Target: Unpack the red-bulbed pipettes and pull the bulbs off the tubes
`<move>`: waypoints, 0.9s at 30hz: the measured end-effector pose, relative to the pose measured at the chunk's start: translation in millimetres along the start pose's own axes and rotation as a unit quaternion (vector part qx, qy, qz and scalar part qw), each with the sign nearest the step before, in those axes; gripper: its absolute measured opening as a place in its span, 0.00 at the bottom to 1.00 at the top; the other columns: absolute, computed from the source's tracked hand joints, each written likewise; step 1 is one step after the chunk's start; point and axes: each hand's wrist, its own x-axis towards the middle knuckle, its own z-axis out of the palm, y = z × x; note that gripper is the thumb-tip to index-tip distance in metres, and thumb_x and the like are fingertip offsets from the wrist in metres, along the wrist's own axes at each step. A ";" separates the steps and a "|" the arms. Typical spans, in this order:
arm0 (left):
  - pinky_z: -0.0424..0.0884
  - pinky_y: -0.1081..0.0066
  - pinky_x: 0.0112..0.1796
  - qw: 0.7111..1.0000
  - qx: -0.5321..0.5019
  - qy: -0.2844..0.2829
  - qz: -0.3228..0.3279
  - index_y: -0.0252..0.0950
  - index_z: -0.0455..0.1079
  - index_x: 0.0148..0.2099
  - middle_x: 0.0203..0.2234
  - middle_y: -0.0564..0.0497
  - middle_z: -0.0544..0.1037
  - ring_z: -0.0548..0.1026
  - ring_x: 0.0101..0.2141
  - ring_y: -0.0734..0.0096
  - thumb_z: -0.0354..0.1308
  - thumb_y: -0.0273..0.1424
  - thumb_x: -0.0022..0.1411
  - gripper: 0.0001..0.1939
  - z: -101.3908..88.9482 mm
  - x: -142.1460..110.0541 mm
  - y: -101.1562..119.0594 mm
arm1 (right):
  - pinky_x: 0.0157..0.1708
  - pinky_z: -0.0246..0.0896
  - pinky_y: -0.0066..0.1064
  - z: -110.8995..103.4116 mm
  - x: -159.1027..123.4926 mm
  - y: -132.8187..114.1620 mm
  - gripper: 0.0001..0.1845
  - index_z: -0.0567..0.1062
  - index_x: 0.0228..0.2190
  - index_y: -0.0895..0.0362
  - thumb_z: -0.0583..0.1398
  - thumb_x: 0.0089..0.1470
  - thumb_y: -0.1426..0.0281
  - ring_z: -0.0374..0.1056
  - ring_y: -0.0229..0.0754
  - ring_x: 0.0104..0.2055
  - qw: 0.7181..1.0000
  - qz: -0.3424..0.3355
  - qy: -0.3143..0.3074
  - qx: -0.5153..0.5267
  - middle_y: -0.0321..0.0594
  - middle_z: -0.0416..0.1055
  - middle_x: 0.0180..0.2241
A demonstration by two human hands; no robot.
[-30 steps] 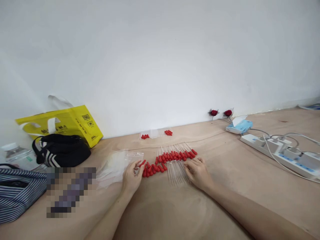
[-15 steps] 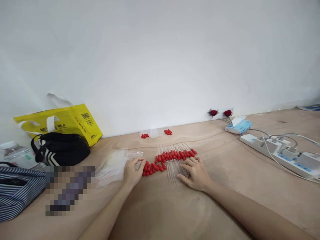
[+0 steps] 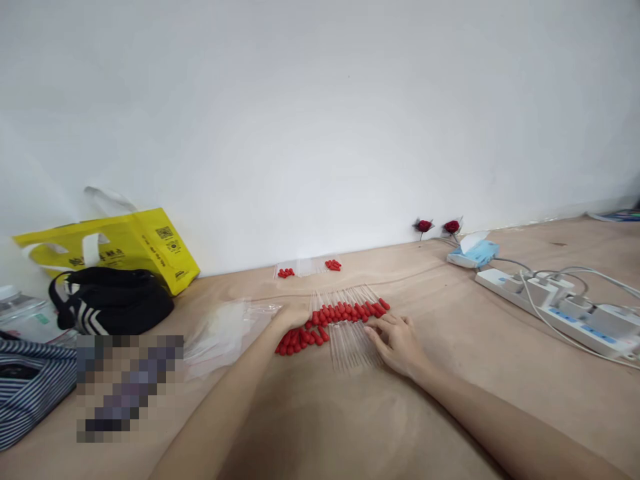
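Observation:
Red-tipped thin sticks [image 3: 345, 311] lie side by side on the table, their pale ends pointing away from me. Below them, more thin clear sticks [image 3: 350, 347] fan toward me. A loose heap of short red pieces [image 3: 300, 340] sits left of these. My left hand [image 3: 294, 316] reaches over the heap to the left end of the red row; its fingers are blurred and partly hidden. At the row's right end, my right hand [image 3: 397, 340] rests low with fingers apart and bent, by the lower sticks. I see nothing held in it.
Clear plastic bags [image 3: 225, 330] lie left of the heap. Two small red clusters [image 3: 286, 273] sit near the wall. A yellow bag [image 3: 165, 247] and black pouch [image 3: 125, 300] stand left; a tissue pack [image 3: 473, 255] and power strip [image 3: 555, 313] with cables lie right.
My left hand has moved from the left edge of the heap, forward and right to the red row. My right hand has shifted slightly right, uncovering more of the lower sticks.

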 end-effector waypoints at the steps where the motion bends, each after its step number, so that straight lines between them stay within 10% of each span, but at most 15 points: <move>1: 0.57 0.74 0.20 1.000 0.003 -0.003 0.005 0.36 0.62 0.11 0.09 0.54 0.67 0.68 0.18 0.69 0.52 0.25 0.39 0.09 0.2 0.0 0.8 | 0.35 0.48 0.34 0.5 0.5 2.3 0.14 0.74 0.30 0.52 0.50 0.55 0.64 0.65 0.39 0.33 1.000 0.017 0.004 0.001 0.36 0.72 0.28; 11: 0.64 0.74 0.28 0.992 -0.010 0.091 0.084 0.35 0.63 0.28 0.21 0.54 0.71 0.71 0.26 0.72 0.45 0.32 0.55 0.09 -32.8 -29.7 -2.1 | 0.34 0.53 0.35 3.6 0.1 11.1 0.14 0.73 0.34 0.54 0.51 0.53 0.62 0.66 0.40 0.27 0.996 0.052 0.040 0.060 0.36 0.71 0.24; 19: 0.67 0.73 0.30 0.926 -0.010 0.127 0.355 0.36 0.63 0.32 0.26 0.51 0.70 0.70 0.28 0.73 0.47 0.30 0.59 0.06 17.4 -103.8 -11.9 | 0.43 0.57 0.37 -9.2 -3.1 2.6 0.22 0.63 0.48 0.57 0.52 0.53 0.61 0.60 0.44 0.46 0.987 -0.097 0.070 0.107 0.48 0.63 0.44; 27: 0.69 0.75 0.31 0.890 0.000 0.173 0.422 0.36 0.63 0.32 0.25 0.51 0.70 0.70 0.28 0.74 0.46 0.27 0.60 0.06 36.0 -113.6 -11.0 | 0.45 0.48 0.42 -1.7 -8.9 -19.7 0.11 0.71 0.39 0.51 0.55 0.53 0.65 0.61 0.41 0.39 0.966 -0.259 -0.004 -0.019 0.39 0.70 0.33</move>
